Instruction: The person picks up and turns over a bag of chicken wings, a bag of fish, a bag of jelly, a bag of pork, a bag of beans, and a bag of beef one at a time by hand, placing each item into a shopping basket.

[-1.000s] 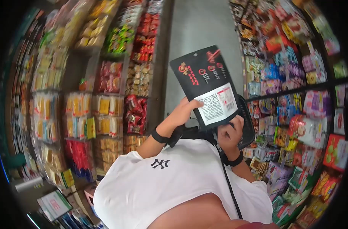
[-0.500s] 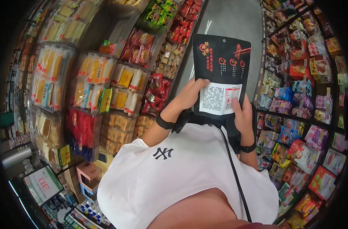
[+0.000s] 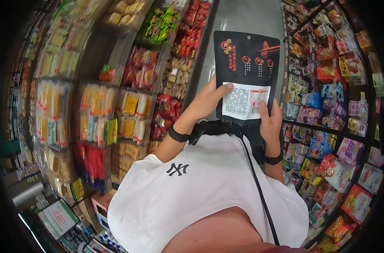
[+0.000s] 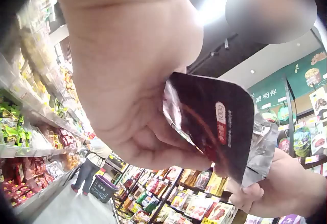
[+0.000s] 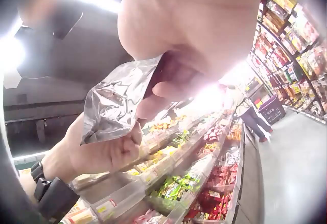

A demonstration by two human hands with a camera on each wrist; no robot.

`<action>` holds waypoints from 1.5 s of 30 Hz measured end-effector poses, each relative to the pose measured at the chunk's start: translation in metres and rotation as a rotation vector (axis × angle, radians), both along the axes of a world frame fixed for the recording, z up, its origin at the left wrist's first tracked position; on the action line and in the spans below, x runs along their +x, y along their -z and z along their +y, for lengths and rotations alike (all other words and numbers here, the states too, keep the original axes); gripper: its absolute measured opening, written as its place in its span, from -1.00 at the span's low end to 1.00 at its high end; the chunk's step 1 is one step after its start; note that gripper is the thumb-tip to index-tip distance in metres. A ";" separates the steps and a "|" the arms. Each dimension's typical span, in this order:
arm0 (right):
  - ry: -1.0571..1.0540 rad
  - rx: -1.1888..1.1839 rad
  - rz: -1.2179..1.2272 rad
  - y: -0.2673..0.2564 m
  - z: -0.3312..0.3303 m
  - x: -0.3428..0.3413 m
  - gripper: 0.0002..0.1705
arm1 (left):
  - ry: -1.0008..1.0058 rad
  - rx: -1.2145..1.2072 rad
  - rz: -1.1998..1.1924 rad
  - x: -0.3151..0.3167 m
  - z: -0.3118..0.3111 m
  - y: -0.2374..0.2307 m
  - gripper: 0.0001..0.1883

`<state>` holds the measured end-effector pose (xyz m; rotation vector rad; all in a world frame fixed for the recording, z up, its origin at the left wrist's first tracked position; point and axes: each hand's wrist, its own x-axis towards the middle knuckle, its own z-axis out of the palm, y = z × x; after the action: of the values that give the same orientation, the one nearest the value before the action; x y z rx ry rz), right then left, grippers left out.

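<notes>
In the head view a black snack pouch with red lettering and a white printed label faces up in front of the chest. My left hand grips its left edge, thumb lying on the label's upper corner. At the lower right edge, my right hand holds the pouch with its thumb over the label near the barcode. The left wrist view shows fingers wrapped behind the pouch. Its silvery folded bottom appears between both hands in the right wrist view.
Bins of packaged bread and snacks line the left side. A rack of colourful bags runs along the right. Between them stretches a grey aisle floor. Farther along, another person stands beside a dark shopping basket.
The pouch has turned from tilted to nearly upright and shifted right. My right hand has moved from its bottom corner to the right edge, thumb now on the label.
</notes>
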<state>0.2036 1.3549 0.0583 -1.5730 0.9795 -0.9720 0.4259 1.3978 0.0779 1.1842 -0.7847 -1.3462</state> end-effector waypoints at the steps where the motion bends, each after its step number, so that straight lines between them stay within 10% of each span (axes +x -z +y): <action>1: 0.042 -0.025 0.013 0.002 -0.010 -0.005 -0.62 | 0.051 -0.014 -0.017 -0.002 -0.014 0.005 -0.59; 19: 0.380 0.087 -0.062 0.020 -0.139 -0.120 -0.64 | 0.511 -0.113 -0.122 -0.099 -0.211 0.014 -0.59; 45: 0.742 0.089 0.012 0.003 -0.188 0.020 -0.63 | 0.832 -0.152 -0.088 0.017 -0.343 0.027 -0.67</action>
<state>0.2232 1.1665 0.0556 -1.1400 1.6436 -1.3871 0.4427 1.0549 0.0505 0.8125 -1.5159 -1.8550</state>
